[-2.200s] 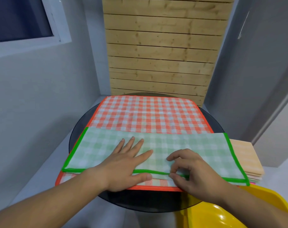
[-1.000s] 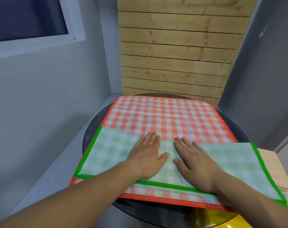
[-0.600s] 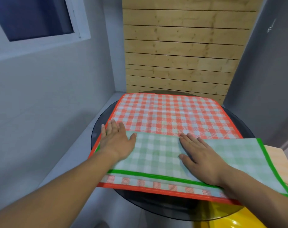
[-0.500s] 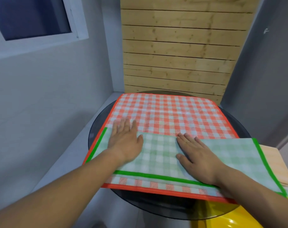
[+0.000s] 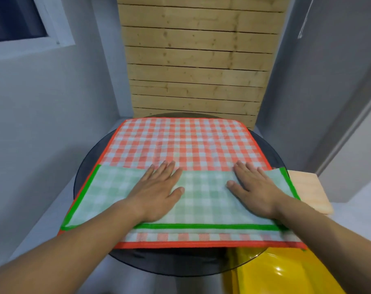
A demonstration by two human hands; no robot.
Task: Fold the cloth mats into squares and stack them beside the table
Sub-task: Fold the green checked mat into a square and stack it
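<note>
A green-checked mat (image 5: 203,198) with a green border lies folded in half as a long strip across the near part of the round dark glass table (image 5: 85,168). Under it, spread flat, is a red-checked mat (image 5: 180,143) with an orange border. My left hand (image 5: 157,192) presses flat on the middle of the green strip, fingers straight. Flat too, my right hand (image 5: 254,187) presses near the strip's right end. A stack of folded mats (image 5: 307,187), orange-checked on top, sits just right of the table.
A wooden slat panel (image 5: 197,60) stands behind the table between grey walls. A window (image 5: 15,20) is at the upper left. A shiny yellow seat (image 5: 282,274) shows at the lower right, partly under the table's edge.
My left hand slid from the strip's left end back to its middle. My right hand slid from the middle out to the right end. Both stayed flat on the green mat.
</note>
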